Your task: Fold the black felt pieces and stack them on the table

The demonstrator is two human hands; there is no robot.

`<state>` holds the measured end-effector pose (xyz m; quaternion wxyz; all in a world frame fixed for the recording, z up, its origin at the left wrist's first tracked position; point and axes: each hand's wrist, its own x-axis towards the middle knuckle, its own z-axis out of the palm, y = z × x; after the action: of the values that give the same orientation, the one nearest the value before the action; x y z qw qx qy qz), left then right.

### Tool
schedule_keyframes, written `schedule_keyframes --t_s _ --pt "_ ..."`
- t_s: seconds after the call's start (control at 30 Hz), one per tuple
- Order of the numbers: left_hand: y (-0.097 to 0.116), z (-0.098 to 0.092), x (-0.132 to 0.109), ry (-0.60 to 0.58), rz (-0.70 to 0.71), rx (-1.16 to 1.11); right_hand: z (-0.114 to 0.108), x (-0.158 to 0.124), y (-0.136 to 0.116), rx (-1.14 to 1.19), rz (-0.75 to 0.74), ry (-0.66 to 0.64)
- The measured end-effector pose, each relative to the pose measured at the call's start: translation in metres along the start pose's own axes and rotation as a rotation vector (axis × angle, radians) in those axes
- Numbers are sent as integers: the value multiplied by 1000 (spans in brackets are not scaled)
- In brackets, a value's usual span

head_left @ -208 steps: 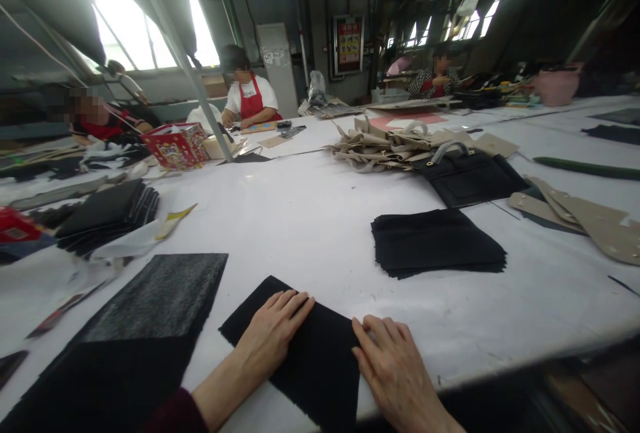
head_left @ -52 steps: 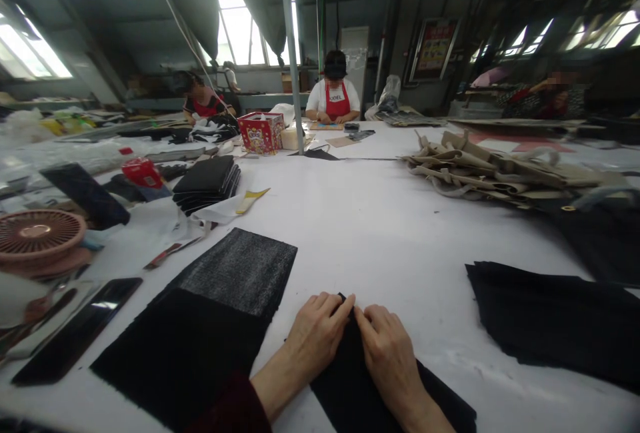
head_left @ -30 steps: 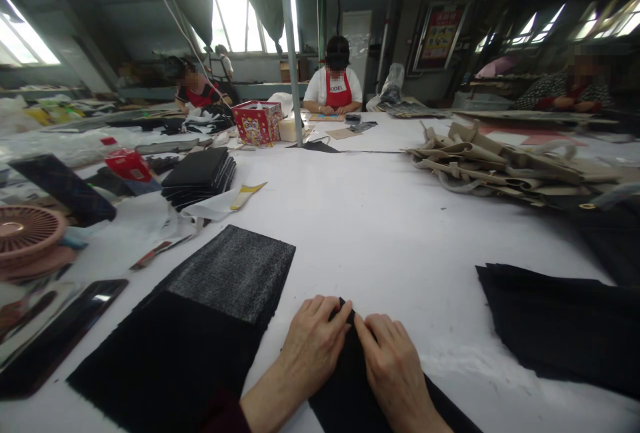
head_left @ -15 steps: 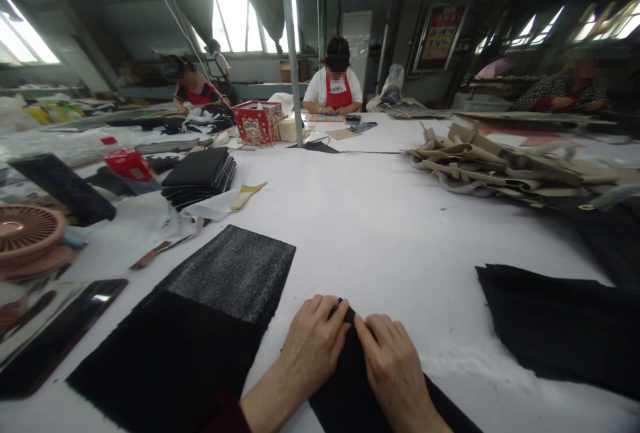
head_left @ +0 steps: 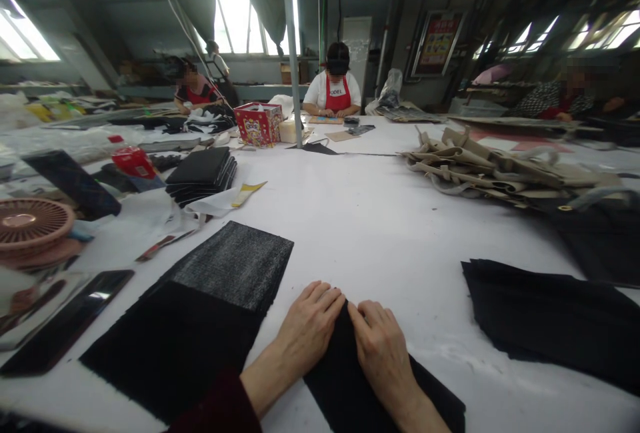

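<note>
A black fabric piece [head_left: 337, 386] lies on the white table in front of me, its narrow far end between my two hands. My left hand [head_left: 310, 330] is closed at the left of that end, fingers together and pressed down on the cloth edge. Close beside it, my right hand [head_left: 380, 346] has its fingers curled and grips the right edge of the same end. The fingertips partly hide the fabric there. Left of my hands lies a stack of black fabric panels [head_left: 170, 346], with a speckled grey panel [head_left: 227, 263] showing at its far end.
More black cloth [head_left: 545, 313] lies at the right, below a heap of khaki pieces [head_left: 500, 166]. Along the left are a phone [head_left: 70, 320], a pink fan [head_left: 33, 226], a red-labelled bottle [head_left: 134, 163] and folded dark pieces [head_left: 203, 170]. A co-worker [head_left: 336, 86] sits opposite, behind a pole [head_left: 291, 53].
Both hands remain at the fabric's far end, with the fingers shifted slightly and the dark tip between them now more covered. The view has moved a little.
</note>
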<state>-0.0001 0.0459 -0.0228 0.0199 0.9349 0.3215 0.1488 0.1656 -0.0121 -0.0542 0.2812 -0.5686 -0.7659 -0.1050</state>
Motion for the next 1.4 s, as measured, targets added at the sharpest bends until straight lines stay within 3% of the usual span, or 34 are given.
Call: schedule_keyframes --t_s 0.67,1.4 --pt "14 -10 6 -162 131 264 -20 -32 18 49 6 -18" --pt "30 -8 6 -196 241 231 -42 -58 26 38 44 -35"
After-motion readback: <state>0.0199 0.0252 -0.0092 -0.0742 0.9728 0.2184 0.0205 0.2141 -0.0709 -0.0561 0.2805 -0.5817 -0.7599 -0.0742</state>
